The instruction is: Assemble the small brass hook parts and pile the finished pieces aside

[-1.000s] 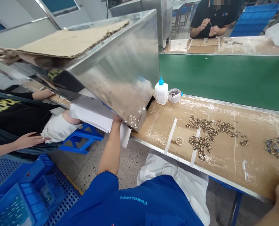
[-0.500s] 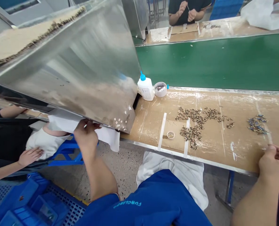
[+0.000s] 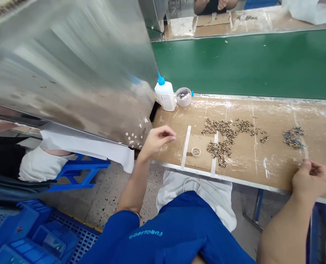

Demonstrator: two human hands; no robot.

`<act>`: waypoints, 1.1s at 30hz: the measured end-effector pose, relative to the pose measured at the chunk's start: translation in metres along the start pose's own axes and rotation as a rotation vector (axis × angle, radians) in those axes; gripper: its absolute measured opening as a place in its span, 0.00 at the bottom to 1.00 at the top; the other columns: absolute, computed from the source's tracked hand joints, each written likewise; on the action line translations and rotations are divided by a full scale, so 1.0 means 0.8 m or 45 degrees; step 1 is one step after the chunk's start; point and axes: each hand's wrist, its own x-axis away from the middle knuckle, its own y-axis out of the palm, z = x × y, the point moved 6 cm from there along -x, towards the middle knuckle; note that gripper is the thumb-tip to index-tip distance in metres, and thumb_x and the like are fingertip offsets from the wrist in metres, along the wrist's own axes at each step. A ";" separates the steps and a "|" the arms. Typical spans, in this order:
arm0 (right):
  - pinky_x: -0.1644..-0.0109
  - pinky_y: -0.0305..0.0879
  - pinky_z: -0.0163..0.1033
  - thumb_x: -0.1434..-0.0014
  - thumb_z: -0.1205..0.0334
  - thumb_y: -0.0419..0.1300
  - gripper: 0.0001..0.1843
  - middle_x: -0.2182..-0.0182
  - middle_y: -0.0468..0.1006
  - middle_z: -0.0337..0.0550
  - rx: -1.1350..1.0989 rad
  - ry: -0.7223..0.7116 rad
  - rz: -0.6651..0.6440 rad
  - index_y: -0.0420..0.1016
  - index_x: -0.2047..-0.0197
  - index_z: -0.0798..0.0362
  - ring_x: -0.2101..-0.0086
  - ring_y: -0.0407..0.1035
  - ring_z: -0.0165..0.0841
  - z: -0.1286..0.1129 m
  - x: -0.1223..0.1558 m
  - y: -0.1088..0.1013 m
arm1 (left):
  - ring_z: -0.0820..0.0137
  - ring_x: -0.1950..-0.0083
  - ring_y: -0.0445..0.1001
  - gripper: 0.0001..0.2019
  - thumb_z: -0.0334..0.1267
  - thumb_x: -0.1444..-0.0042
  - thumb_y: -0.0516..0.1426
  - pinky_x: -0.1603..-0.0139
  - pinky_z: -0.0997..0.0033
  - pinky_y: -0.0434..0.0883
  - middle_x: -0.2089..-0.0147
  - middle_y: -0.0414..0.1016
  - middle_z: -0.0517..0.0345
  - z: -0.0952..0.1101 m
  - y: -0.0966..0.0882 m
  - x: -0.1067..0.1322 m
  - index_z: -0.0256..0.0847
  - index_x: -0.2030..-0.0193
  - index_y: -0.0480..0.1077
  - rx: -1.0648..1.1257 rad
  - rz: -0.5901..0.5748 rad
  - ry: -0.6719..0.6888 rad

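My left hand (image 3: 157,138) hovers over the near left part of the cardboard-covered table (image 3: 264,161), fingers curled into a pinch; whatever is in it is too small to see. It is just left of a white tape strip (image 3: 185,146) and a small clear ring (image 3: 196,151). My right hand (image 3: 312,180) rests at the table's front edge on the right, fingers curled inward. A pile of small brass parts (image 3: 225,136) lies between the hands. A smaller heap of bluish parts (image 3: 292,137) lies beyond my right hand.
A large slanted sheet-metal hood (image 3: 69,66) fills the left. Beside it stand a white glue bottle (image 3: 165,96) and a small round tub (image 3: 184,96). A green conveyor belt (image 3: 248,62) runs behind. Another person (image 3: 36,165) sits on a blue stool at left; blue crates (image 3: 28,238) lie below.
My left hand came away from the white sheet under the hood and moved right, up over the table. My right hand shifted slightly left along the table edge. The view tilted down.
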 end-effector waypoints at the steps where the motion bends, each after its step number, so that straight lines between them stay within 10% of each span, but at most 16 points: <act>1: 0.69 0.58 0.44 0.59 0.63 0.53 0.05 0.81 0.58 0.35 0.008 0.061 0.018 0.58 0.75 0.46 0.79 0.57 0.34 0.000 0.002 -0.002 | 0.73 0.68 0.74 0.06 0.37 0.51 0.68 0.66 0.74 0.73 0.70 0.78 0.56 -0.016 0.018 -0.027 0.38 0.70 0.78 0.035 -0.081 -0.028; 7: 0.66 0.64 0.44 0.54 0.66 0.54 0.05 0.80 0.61 0.36 0.054 0.110 0.044 0.60 0.74 0.48 0.75 0.63 0.36 -0.005 0.007 -0.006 | 0.77 0.70 0.74 0.04 0.28 0.52 0.65 0.64 0.77 0.73 0.71 0.78 0.58 -0.103 0.093 -0.142 0.34 0.67 0.79 0.283 -0.160 -0.221; 15: 0.74 0.57 0.38 0.46 0.56 0.53 0.06 0.80 0.60 0.33 -0.413 0.122 0.125 0.61 0.69 0.48 0.80 0.56 0.29 -0.050 0.020 0.011 | 0.74 0.66 0.80 0.10 0.29 0.50 0.67 0.57 0.73 0.78 0.69 0.80 0.56 -0.151 0.107 -0.146 0.32 0.61 0.77 0.515 -0.158 -0.349; 18: 0.72 0.63 0.38 0.43 0.50 0.59 0.12 0.76 0.69 0.39 -0.566 -0.288 -0.384 0.69 0.65 0.51 0.76 0.64 0.31 -0.139 0.048 0.047 | 0.73 0.67 0.81 0.11 0.29 0.51 0.68 0.59 0.73 0.79 0.69 0.79 0.57 -0.154 0.108 -0.144 0.32 0.61 0.75 0.544 -0.166 -0.387; 24: 0.61 0.71 0.40 0.38 0.51 0.64 0.18 0.63 0.81 0.44 -0.351 -1.037 -2.022 0.75 0.49 0.51 0.65 0.76 0.35 -0.263 0.164 0.121 | 0.75 0.69 0.79 0.12 0.32 0.52 0.70 0.65 0.78 0.77 0.71 0.77 0.59 -0.150 0.109 -0.146 0.32 0.66 0.71 0.531 -0.163 -0.357; 33: 0.67 0.67 0.36 0.35 0.56 0.63 0.12 0.68 0.79 0.40 -0.260 -0.956 -2.327 0.73 0.51 0.52 0.70 0.72 0.31 -0.245 0.196 0.146 | 0.76 0.70 0.78 0.07 0.27 0.47 0.66 0.70 0.82 0.74 0.72 0.76 0.59 -0.144 0.118 -0.145 0.32 0.67 0.71 0.450 -0.197 -0.297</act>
